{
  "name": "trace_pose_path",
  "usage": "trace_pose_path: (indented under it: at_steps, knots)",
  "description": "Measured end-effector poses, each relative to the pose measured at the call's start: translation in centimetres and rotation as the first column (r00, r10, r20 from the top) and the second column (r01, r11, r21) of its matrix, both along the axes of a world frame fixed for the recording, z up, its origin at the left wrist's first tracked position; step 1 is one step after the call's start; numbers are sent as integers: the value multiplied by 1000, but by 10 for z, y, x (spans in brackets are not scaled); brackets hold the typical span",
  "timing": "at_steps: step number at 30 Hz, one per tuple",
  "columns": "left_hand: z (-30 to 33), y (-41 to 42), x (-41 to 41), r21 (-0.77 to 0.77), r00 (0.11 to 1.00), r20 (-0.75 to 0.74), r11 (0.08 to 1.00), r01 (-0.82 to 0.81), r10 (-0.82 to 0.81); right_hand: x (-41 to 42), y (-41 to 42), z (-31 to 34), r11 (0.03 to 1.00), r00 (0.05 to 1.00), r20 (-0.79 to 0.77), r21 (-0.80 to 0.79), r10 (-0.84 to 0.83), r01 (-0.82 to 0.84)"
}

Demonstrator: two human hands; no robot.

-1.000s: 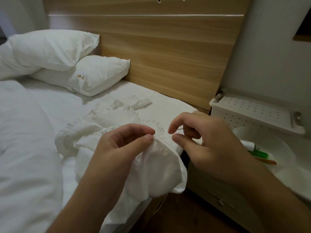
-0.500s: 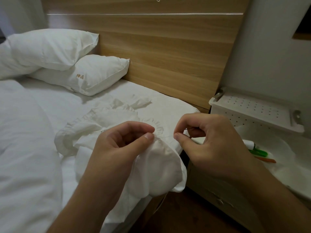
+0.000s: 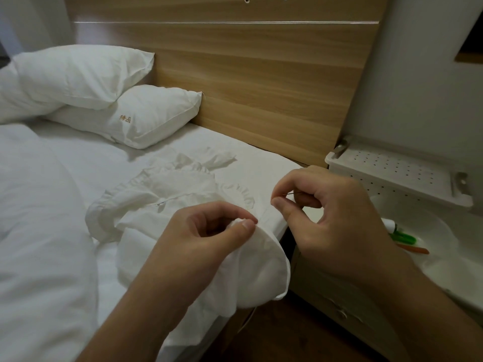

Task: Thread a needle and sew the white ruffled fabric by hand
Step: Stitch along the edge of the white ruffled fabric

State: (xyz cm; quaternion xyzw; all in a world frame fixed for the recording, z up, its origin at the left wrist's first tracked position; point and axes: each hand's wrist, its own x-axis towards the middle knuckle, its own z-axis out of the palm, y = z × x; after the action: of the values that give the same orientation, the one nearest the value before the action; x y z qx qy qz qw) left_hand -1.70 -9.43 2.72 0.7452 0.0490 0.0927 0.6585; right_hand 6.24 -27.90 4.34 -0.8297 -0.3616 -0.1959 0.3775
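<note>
We see the left hand (image 3: 206, 236) pinching a fold of the white ruffled fabric (image 3: 167, 205) at the near right edge of the bed (image 3: 78, 165). The right hand (image 3: 332, 212), just right of it, pinches the needle (image 3: 288, 195) between thumb and forefinger; other fingers curled.

Two hands were there, the left hand (image 3: 206, 231) and the right hand (image 3: 329, 205); two white pillows (image 3: 78, 71) (image 3: 154, 114); one white ruffled fabric (image 3: 167, 186); one needle (image 3: 288, 195); one perforated white tray (image 3: 397, 171).

White ruffled fabric (image 3: 170, 194), white pillows (image 3: 86, 74), light wood-grain headboard (image 3: 261, 82)
</note>
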Motion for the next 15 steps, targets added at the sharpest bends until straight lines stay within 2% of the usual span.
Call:
trace_pose_path:
  at_steps: [7, 11, 15]
  knots:
    - [-2, 4, 1, -73, 993, 15, 990, 118, -117, 4, -1, -2, 994, 989, 142, -102, -31, 46]
    - [-4, 6, 1, -112, 985, 33, 979, 172, -169, 5, 0, -3, 996, 992, 125, -77, -30, 40]
    - [-5, 6, 1, -81, 988, 35, 985, 153, -150, -1, 2, 0, 997, 999, 15, 59, 42, -43]
